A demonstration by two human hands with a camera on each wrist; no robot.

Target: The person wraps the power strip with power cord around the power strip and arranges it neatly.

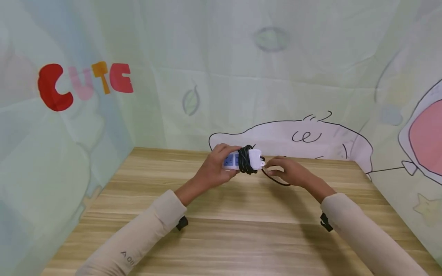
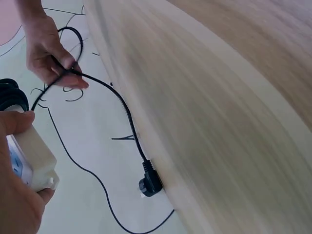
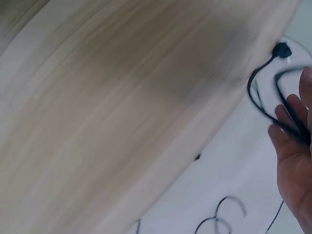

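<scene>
My left hand grips one end of a white power strip with blue socket faces, held up above the table. A black cord is wound in several turns around the strip's middle. To the right, my right hand holds the loose length of that cord between thumb and fingers, just off the strip's far end. In the left wrist view the free cord loops past the right hand and runs to a black plug. The right wrist view shows the plug too, and only part of the right hand.
Beneath both hands lies a wood-grain table. A printed cloth backdrop with cartoon drawings and the letters CUTE stands along its back and sides. Black straps show beneath the forearms.
</scene>
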